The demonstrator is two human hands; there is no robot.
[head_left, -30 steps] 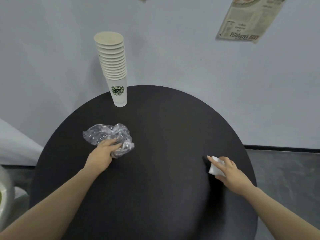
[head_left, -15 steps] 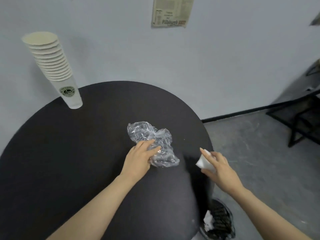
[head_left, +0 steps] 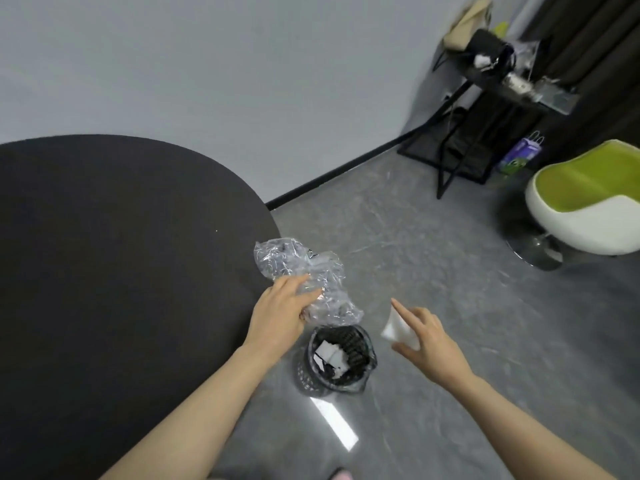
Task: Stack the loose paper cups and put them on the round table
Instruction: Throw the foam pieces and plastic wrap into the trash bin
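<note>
The black round table (head_left: 104, 254) fills the left of the head view. The stack of paper cups is out of view. My left hand (head_left: 280, 313) grips a crumpled clear plastic wrapper (head_left: 311, 282), carried just past the table's right edge and above a small black bin. My right hand (head_left: 426, 344) holds a small white piece of paper (head_left: 396, 329) between thumb and fingers, to the right of the bin and over the floor.
A black mesh waste bin (head_left: 336, 358) with white scraps inside stands on the grey floor beside the table. A green and white swivel chair (head_left: 585, 202) is at the right. A black metal rack (head_left: 485, 109) with bags stands in the far corner.
The view has swung right, so the cup stack has left the frame. My left hand carried the plastic wrapper off the table to above the bin. My right hand moved with its paper over the floor.
</note>
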